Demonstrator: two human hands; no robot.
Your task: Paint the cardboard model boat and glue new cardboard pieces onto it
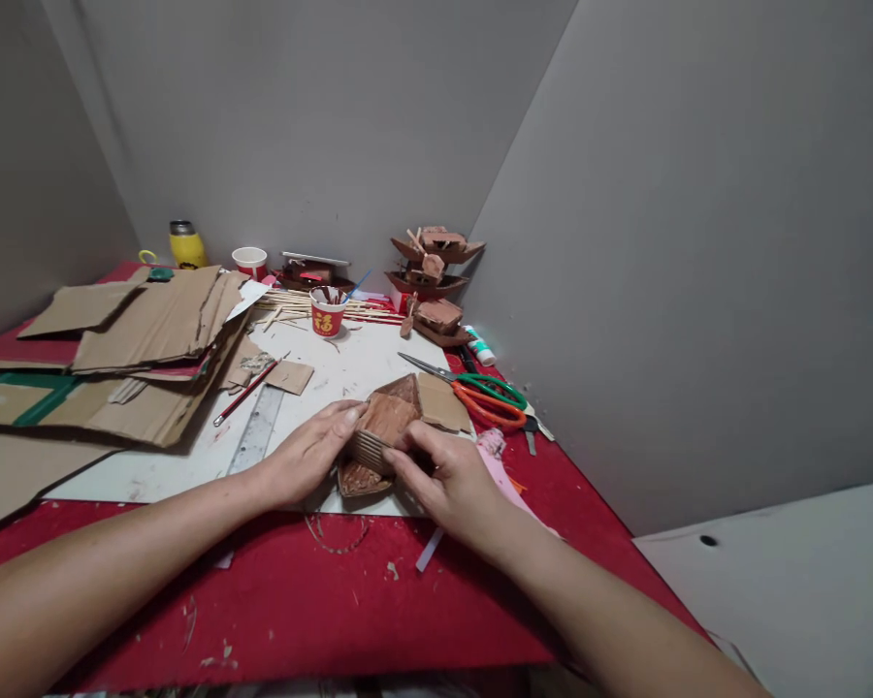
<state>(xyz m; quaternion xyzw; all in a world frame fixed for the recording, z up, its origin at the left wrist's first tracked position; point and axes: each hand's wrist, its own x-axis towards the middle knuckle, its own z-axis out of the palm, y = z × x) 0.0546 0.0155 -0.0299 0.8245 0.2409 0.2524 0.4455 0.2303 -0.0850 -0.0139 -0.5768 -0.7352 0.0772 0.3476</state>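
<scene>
A small brown cardboard boat (391, 415) with pointed ends lies tilted near the front edge of the white board (312, 412). Its left side is gripped by my left hand (318, 448), with the thumb along the top near the middle. A ridged strip of corrugated cardboard (371, 452) sits across the boat's near part. My right hand (447, 475) pinches the right end of that strip between thumb and fingers. Whether the strip is fixed to the boat cannot be seen. A flat cardboard piece (442, 402) lies just behind the boat on the right.
Scissors with green and orange handles (491, 397) lie to the right. Stacked cardboard sheets (152, 334) cover the left. A steel ruler (256, 431), a pencil (243, 393), a red paper cup (327, 315), thin wooden sticks (283, 308) and finished-looking model boats (440, 262) stand or lie farther back.
</scene>
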